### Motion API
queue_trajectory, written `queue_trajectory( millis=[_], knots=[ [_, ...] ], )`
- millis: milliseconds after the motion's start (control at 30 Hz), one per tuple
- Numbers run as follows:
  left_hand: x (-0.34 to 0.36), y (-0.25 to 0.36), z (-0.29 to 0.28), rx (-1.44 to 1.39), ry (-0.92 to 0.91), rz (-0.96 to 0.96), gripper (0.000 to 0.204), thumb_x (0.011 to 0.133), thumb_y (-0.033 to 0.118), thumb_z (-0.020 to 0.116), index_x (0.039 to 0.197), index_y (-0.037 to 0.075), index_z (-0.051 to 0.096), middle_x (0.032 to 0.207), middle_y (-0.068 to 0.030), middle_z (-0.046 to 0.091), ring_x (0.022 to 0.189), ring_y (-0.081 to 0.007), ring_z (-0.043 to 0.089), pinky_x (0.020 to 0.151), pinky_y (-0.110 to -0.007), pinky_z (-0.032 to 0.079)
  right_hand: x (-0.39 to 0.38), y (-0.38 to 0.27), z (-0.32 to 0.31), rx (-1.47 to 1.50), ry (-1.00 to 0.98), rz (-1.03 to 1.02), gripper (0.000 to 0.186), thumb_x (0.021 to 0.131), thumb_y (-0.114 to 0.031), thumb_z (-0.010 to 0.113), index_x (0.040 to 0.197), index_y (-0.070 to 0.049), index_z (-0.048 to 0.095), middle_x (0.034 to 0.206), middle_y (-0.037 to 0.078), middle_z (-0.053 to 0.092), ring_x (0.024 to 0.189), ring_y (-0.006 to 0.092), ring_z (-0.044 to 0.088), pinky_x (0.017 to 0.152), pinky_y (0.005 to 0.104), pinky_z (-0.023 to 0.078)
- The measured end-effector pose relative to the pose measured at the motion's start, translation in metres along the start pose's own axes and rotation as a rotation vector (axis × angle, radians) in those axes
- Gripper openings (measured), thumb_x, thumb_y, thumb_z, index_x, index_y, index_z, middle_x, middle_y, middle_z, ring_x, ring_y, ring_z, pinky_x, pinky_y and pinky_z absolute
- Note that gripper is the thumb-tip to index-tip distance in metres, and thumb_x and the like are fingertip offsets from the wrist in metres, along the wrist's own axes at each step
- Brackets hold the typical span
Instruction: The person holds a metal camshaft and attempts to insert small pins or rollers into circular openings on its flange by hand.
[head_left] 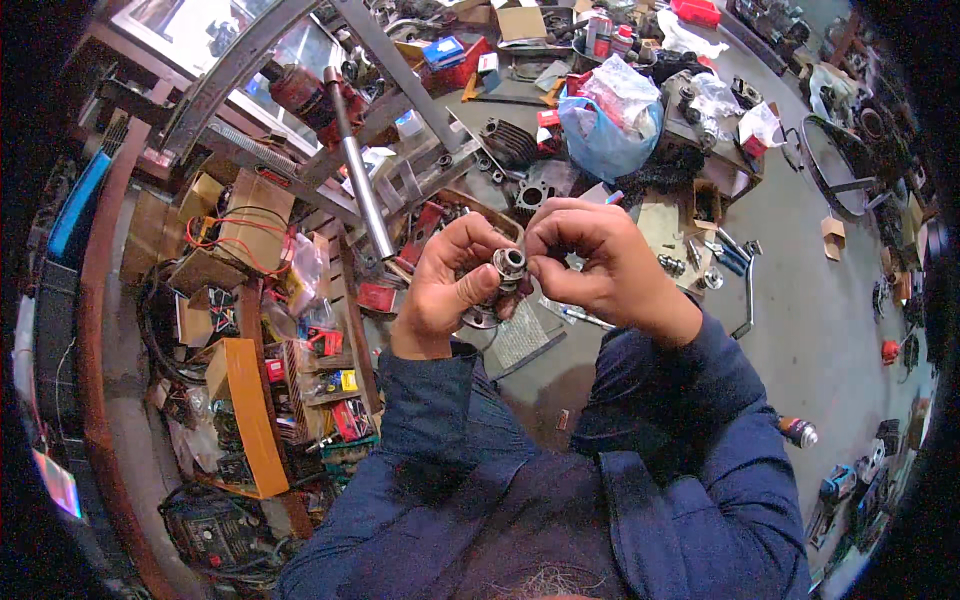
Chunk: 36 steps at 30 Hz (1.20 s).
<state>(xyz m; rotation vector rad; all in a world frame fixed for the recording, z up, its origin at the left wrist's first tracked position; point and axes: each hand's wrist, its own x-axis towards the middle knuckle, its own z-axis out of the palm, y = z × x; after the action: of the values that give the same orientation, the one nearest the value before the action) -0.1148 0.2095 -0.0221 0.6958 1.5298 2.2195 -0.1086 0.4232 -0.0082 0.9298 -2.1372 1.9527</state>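
Hollow metal shaft (507,270), held above the floor (795,330): my left hand (450,280) pinches it between thumb and fingers; my right hand (608,262) curls thumb and forefinger at its right side, whether pinching it I cannot tell.

A bulging blue bag (610,137) sits near a finned metal part (508,142), with perhaps a spray can (798,432) rightward.
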Motion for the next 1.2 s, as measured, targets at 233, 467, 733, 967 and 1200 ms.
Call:
queue_trajectory(
  millis=[233,467,733,967,1200],
  knots=[
    [-0.001,-0.002,0.0,0.002,0.023,-0.02,0.04,0.088,0.033,0.075,0.106,0.003,0.056,0.088,-0.0093,0.068,0.066,-0.0131,0.062,0.056,-0.026,0.05,-0.002,-0.002,-0.001,-0.049,0.026,0.025,0.014,0.08,-0.01,0.07,0.083,0.003,0.065,0.079,0.011,0.065,0.072,0.0161,0.064,0.067,0.0311,0.051],
    [0.0,-0.006,0.001,0.063,-0.043,-0.049,0.041,0.088,0.035,0.075,0.106,0.003,0.057,0.085,-0.0084,0.066,0.064,-0.014,0.062,0.056,-0.026,0.048,-0.004,-0.003,0.001,0.078,0.083,0.263,0.015,0.084,-0.01,0.069,0.088,0.004,0.068,0.079,0.006,0.067,0.074,0.0109,0.062,0.067,0.0283,0.05],
    [0.005,-0.006,0.011,-0.281,-0.014,-0.017,0.043,0.089,0.039,0.072,0.107,0.003,0.055,0.083,-0.0147,0.067,0.06,-0.0175,0.061,0.052,-0.026,0.047,-0.004,-0.004,0.003,0.555,0.027,0.33,0.014,0.093,-0.009,0.062,0.092,0.005,0.065,0.08,0.003,0.067,0.077,0.0073,0.06,0.071,0.0249,0.05],
    [0.007,-0.009,0.006,-0.325,-0.03,-0.017,0.039,0.091,0.036,0.07,0.106,0.003,0.055,0.082,-0.0152,0.068,0.058,-0.0184,0.061,0.051,-0.027,0.047,-0.003,-0.002,0.007,0.454,0.034,0.348,0.013,0.093,-0.008,0.061,0.091,0.005,0.065,0.082,0.003,0.067,0.077,0.0075,0.061,0.071,0.025,0.05],
    [0.005,-0.007,0.004,-0.398,-0.026,0.0,0.036,0.093,0.034,0.068,0.107,0.004,0.054,0.085,-0.0167,0.068,0.058,-0.0196,0.061,0.051,-0.028,0.048,-0.001,-0.004,0.009,0.503,0.016,0.299,0.014,0.095,-0.006,0.063,0.102,0.005,0.064,0.087,0.004,0.067,0.078,0.0096,0.064,0.072,0.0259,0.052]
  ],
)
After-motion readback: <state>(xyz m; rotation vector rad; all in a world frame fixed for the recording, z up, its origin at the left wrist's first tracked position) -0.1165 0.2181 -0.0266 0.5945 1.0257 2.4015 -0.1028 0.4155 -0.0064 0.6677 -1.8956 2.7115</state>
